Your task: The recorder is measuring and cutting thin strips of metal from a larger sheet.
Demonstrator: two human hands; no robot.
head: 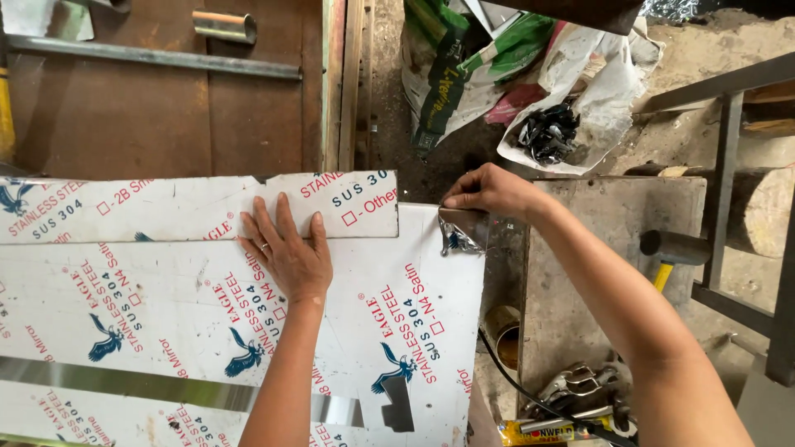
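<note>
The left hand [286, 252] lies flat, fingers spread and gripping nothing, on a large steel sheet [207, 323] covered in white protective film printed in red and blue; its fingertips reach over the lower edge of a narrower film-covered strip [199, 207] that lies across the top of the sheet, and the pressing palm looks meant to keep both from sliding. The right hand [489, 192] is at the sheet's upper right corner, thumb and fingers pinched together on a peeled-back flap of film [460, 234] (the curled piece shows a shiny underside and bare metal where it has lifted), so one hand anchors while the other pulls. The sheet rests on a work surface, its right edge just beside a grey metal bench top [613, 273]. On that bench lie a hammer with a yellow handle [672, 252], near the far edge, and a cluster of locking clamps [580, 393] at the near edge, with a black cable [513, 385] running past them. Beyond the sheet, a brown board carries a long steel tube [157, 56] and a short pipe offcut [225, 26], well apart from both hands. Sacks with dark metal scraps [548, 131] sit on the ground behind.
</note>
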